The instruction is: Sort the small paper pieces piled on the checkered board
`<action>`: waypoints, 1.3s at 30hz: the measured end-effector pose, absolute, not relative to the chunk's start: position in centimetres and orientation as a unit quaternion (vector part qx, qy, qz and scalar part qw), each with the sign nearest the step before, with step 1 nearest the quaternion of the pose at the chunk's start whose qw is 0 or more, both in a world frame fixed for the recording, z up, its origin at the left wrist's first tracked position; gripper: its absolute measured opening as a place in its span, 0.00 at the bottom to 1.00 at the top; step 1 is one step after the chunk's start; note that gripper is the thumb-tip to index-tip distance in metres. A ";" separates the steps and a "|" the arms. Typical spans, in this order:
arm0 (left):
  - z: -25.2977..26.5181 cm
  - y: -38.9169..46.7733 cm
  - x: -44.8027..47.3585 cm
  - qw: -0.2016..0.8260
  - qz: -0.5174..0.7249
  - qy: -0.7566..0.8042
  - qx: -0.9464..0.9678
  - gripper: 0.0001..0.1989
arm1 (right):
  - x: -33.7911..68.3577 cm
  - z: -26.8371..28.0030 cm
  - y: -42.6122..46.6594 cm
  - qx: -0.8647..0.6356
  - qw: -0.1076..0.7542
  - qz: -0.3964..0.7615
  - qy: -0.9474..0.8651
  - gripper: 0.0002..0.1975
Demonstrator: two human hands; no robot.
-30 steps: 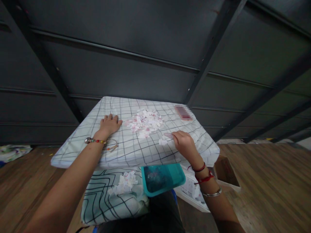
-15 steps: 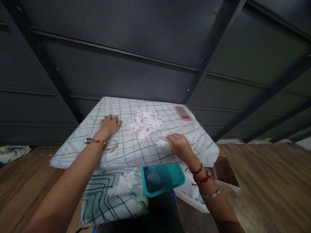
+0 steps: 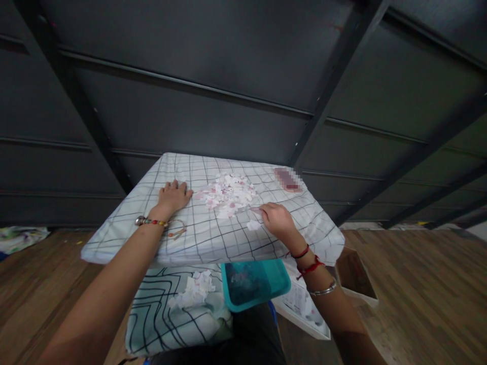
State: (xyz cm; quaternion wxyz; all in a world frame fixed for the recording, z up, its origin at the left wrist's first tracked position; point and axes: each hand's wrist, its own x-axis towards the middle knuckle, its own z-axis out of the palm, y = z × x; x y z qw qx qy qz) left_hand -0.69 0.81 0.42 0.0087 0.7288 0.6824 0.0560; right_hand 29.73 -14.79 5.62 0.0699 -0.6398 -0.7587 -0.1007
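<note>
From where I stood, the left hand (image 3: pixel 174 196) lay palm down on the cloth (image 3: pixel 213 239), fingers spread, holding nothing, arm stretched forward. Scraps (image 3: pixel 230 195) sat heaped mid-cloth beside it; looked like paper, so likely near weightless, floppy, easy to tear or scatter, best lifted by an edge. One loose scrap (image 3: pixel 253 225) lay apart, nearer the person. The strip (image 3: pixel 256 209) was just right of the heap: thin, pale pinkish, probably light and bendy, slickness unclear; an end seemed the place to hold. The right hand (image 3: pixel 279 220) pinched its right end, fingers curled, knuckles up, low over the cloth.
</note>
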 end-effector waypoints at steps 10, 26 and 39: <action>0.7 0.5 -0.5 0.014 0.061 0.682 0.729 0.31 | 31.4 6.7 -14.5 -0.587 0.121 -0.068 -0.798 0.13; 0.6 0.5 -0.6 0.018 0.064 0.682 0.728 0.31 | 31.8 6.2 -12.4 -0.552 0.163 -0.087 -0.813 0.11; 1.0 0.1 -0.4 0.025 0.069 0.683 0.726 0.31 | 31.0 4.7 -17.2 -0.541 0.160 -0.109 -0.818 0.13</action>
